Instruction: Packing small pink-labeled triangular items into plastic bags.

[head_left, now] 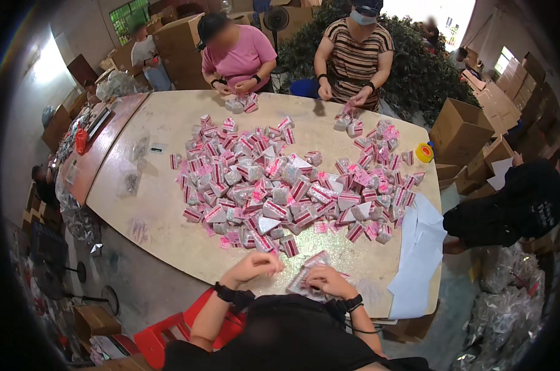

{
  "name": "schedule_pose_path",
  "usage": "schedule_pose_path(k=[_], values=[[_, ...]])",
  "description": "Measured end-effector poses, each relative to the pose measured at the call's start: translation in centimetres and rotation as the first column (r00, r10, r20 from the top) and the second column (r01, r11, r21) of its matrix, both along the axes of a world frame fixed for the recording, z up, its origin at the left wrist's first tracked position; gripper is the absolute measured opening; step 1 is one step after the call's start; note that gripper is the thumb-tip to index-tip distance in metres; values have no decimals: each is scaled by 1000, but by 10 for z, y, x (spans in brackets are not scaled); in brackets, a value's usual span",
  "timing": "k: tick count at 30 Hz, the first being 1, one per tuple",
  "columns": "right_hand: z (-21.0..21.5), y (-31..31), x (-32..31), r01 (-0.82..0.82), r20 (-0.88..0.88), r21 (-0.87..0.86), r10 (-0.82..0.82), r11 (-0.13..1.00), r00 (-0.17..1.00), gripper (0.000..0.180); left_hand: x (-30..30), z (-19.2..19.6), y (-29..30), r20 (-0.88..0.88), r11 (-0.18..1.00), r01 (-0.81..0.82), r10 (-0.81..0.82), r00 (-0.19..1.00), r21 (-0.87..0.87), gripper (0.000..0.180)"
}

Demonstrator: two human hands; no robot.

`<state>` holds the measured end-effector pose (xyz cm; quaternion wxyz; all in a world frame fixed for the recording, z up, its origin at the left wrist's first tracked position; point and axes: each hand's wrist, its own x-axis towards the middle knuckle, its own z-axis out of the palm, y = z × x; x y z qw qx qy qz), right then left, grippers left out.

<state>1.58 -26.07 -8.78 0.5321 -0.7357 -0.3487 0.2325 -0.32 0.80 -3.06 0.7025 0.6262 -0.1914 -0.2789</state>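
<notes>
Close to the table's near edge, my right hand point(331, 282) has its fingers curled on a clear bag of white wedge-shaped packets point(300, 279) with dark pink stripes. To its left, my left hand point(254, 267) is raised over the tabletop, fingers bent and pressed together. Whether a small thing sits between those fingertips is too small to make out. Just beyond both hands spreads a large heap of similar striped packets point(264, 185) with bright pink bits among them.
The pale table point(159, 216) carries a yellow tape roll point(424, 152) and white paper sheets point(419, 247) at the right. Across it, two people point(246, 52) point(354, 55) handle packets. A red stool point(159, 337) stands at lower left. Cardboard boxes point(459, 127) stand at the right.
</notes>
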Motion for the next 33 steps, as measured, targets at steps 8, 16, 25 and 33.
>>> schedule_pose_path(k=[8,16,25,33], values=[[-16,-21,-7,33,-298,14,-27,999,954,20,4,24,0,6,957,-50,50,999,284,21],[-19,-51,36,77,-75,-127,-87,989,993,23,-8,91,47,6,819,-145,171,985,556,19],[94,-122,180,546,258,-188,-495,816,829,20,-14,-17,53,70,649,-115,95,993,752,27],[72,-126,245,755,491,209,-734,622,469,20,28,-103,40,307,506,-367,201,930,781,28]])
